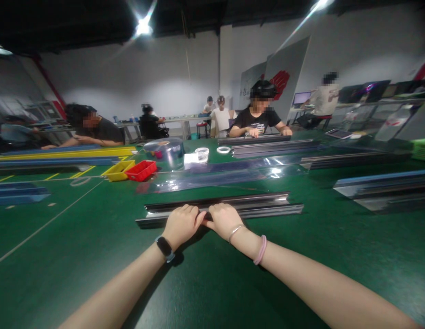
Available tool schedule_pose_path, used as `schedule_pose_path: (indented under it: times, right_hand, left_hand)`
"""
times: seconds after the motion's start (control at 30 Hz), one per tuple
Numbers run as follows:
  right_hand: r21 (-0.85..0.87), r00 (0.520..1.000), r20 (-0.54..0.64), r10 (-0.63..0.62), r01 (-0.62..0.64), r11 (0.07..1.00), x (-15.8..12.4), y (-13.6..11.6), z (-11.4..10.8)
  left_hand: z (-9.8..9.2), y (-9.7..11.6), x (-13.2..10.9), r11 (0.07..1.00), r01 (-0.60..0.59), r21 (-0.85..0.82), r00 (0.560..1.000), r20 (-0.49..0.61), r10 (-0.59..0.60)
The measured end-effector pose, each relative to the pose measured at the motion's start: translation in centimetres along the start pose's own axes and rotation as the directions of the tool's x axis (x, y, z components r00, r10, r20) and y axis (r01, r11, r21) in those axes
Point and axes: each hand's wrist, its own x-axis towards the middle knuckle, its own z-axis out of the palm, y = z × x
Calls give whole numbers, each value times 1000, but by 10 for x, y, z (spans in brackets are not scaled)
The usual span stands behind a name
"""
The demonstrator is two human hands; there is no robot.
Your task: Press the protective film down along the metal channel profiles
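A long dark metal channel profile (263,208) with shiny inner faces lies crosswise on the green table before me. My left hand (183,224) is closed over its near edge, left of the middle, with the thumb pointing right. Close beside it, my right hand (224,220) grips the same edge, its fingers curled over and its thumb toward the left one. The two thumbs almost meet. My fingertips are hidden behind the near wall of the profile.
Clear plastic strips (212,178) lie beyond the profile, near a red bin (141,170) and a yellow bin (119,171). A roll of clear film (171,153) stands behind. More profiles (387,189) lie right. Across the table, a co-worker (258,116) handles another profile.
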Motion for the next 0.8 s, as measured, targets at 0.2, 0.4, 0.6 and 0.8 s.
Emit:
schedule_pose_path:
  times: [0.2, 0.4, 0.6, 0.8]
  right_hand:
    - [8, 997, 68, -19, 19, 1000, 3, 3, -3]
    - [-6, 998, 58, -34, 34, 999, 3, 3, -4]
    - [2, 994, 51, -97, 97, 995, 2, 0, -6]
    - [12, 990, 45, -131, 131, 991, 3, 3, -5]
  left_hand:
    - [2, 0, 1, 1000, 10, -21, 1000, -18, -10]
    - [0, 2, 2, 998, 51, -22, 998, -24, -52]
    - [-1, 3, 1, 995, 104, 1, 992, -73, -103]
    - [-1, 1, -1, 996, 83, -17, 996, -44, -84]
